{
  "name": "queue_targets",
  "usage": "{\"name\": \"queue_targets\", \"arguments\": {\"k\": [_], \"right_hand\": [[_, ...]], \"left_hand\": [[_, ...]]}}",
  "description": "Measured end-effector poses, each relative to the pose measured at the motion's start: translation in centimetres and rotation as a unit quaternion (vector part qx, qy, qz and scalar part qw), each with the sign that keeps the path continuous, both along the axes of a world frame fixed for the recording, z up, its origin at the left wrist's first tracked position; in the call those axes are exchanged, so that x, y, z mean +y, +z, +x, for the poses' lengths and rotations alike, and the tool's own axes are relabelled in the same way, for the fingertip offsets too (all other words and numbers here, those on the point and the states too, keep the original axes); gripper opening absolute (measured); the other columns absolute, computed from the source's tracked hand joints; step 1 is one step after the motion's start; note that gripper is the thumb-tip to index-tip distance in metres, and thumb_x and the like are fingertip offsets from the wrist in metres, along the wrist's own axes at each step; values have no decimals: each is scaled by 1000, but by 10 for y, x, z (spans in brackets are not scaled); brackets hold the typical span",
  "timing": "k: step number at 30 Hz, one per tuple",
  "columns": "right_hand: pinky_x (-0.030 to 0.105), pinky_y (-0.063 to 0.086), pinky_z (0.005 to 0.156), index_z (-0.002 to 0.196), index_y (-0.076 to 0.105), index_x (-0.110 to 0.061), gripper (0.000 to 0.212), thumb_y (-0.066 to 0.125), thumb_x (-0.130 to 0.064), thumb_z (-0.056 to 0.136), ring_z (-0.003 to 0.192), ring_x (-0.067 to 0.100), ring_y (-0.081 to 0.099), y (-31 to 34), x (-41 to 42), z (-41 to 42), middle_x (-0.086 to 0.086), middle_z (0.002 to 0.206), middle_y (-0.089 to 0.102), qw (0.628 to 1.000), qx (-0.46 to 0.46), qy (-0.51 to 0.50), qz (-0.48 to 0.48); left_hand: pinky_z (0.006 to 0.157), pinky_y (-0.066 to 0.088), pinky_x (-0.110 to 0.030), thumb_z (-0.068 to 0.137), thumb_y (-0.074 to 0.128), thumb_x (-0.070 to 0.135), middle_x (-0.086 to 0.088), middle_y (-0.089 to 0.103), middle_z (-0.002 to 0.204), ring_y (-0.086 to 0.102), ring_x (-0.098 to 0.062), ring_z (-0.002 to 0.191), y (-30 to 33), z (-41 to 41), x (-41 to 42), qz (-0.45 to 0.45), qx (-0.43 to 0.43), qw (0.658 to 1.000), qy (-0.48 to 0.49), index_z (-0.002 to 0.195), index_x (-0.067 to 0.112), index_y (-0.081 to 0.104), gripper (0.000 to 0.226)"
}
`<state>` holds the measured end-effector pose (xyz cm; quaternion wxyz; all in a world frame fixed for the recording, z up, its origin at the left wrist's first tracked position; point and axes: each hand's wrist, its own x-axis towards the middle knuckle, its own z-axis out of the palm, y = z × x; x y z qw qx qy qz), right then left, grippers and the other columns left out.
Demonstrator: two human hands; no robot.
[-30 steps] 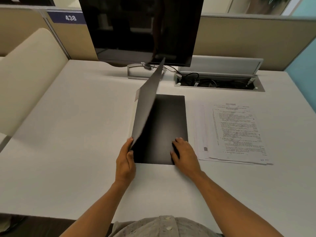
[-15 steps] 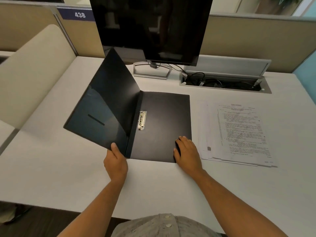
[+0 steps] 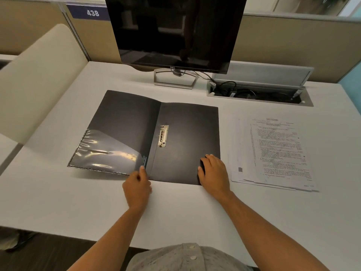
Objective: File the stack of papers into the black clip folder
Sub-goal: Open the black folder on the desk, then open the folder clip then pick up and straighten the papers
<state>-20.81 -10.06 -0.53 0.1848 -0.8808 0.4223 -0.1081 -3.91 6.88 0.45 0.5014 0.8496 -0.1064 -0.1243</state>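
Observation:
The black clip folder (image 3: 185, 137) lies open on the white desk, with its metal clip (image 3: 163, 135) beside the spine. The front cover (image 3: 121, 132), with a clear plastic pocket, is spread out to the left and its near edge sits slightly off the desk. My left hand (image 3: 137, 189) is at that near edge close to the spine, thumb on top of the cover. My right hand (image 3: 214, 173) rests flat on the near right corner of the back panel. The stack of printed papers (image 3: 273, 153) lies on the desk just right of the folder, untouched.
A dark monitor (image 3: 175, 32) on a metal stand stands behind the folder. An open cable tray (image 3: 259, 94) with wires is sunk into the desk at the back right. A cream partition (image 3: 39, 79) borders the desk's left side.
My left hand has swung the front cover from upright over to the left, down almost flat on the desk. The clip and pocket are now exposed. My right hand stayed on the back panel.

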Motion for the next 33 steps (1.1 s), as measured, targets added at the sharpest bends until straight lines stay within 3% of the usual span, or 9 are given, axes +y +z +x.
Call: {"name": "queue_targets", "arguments": {"k": [3, 7, 11, 13, 16, 19, 24, 33], "right_hand": [[41, 44, 99, 116, 63, -7, 31, 58, -26, 93, 109, 32, 59, 0, -1, 1, 13, 119, 64, 999, -6, 5, -35], [42, 48, 91, 107, 66, -8, 24, 59, -25, 91, 99, 30, 60, 0, -3, 8, 12, 108, 66, 997, 2, 5, -75], [40, 47, 91, 108, 64, -10, 26, 53, -29, 93, 100, 28, 58, -4, -5, 11, 11, 109, 64, 996, 12, 1, -84], [43, 43, 100, 116, 60, -10, 31, 51, -30, 95, 110, 33, 55, -8, -3, 11, 13, 119, 60, 996, 18, 4, -84], [47, 14, 118, 143, 41, -12, 50, 39, -36, 99, 142, 36, 27, -14, -2, 12, 14, 151, 36, 996, 64, 18, -59], [44, -6, 118, 152, 19, -16, 59, 21, -42, 100, 148, 28, 5, -18, -5, 10, 8, 160, 15, 991, 112, 39, -60], [48, -4, 118, 153, 16, -16, 61, 17, -43, 98, 148, 27, 4, -18, -6, 12, 7, 161, 13, 990, 124, 40, -62], [50, 2, 119, 152, 17, -16, 59, 20, -41, 99, 148, 26, 7, -21, -6, 11, 7, 160, 16, 986, 141, 36, -75]], "left_hand": [[47, 35, -29, 97, 54, 28, -1, 50, 53, 46, -14, 48, 1, -3, -10, 33, -104, 988, -108, 62, 12, 47, 40], [61, 37, -16, 95, 58, 25, 3, 60, 74, 53, -10, 66, 3, 5, -29, 79, -194, 955, -212, 82, 17, 60, 16], [82, 44, -30, 91, 63, 24, -10, 66, 104, 59, -24, 96, 2, 21, -49, 117, -260, 923, -260, 105, 7, 67, 22], [88, 45, -36, 92, 61, 30, -11, 64, 114, 57, -28, 105, 2, 29, -57, 150, -285, 907, -270, 114, 7, 64, 32], [104, 41, -42, 95, 50, 44, -10, 54, 134, 48, -29, 125, -2, 38, -62, 197, -266, 900, -285, 133, 9, 51, 52], [118, 23, -44, 95, 35, 56, -9, 36, 153, 26, -29, 144, -7, 41, -64, 253, -239, 884, -311, 148, 10, 32, 71], [122, 2, -40, 92, 14, 61, -9, 14, 162, 6, -27, 150, -16, 37, -67, 293, -233, 864, -337, 154, 9, 13, 80], [119, -4, -37, 92, 13, 63, -9, 11, 163, 3, -25, 150, -18, 39, -66, 303, -230, 858, -346, 154, 11, 10, 81]]}}
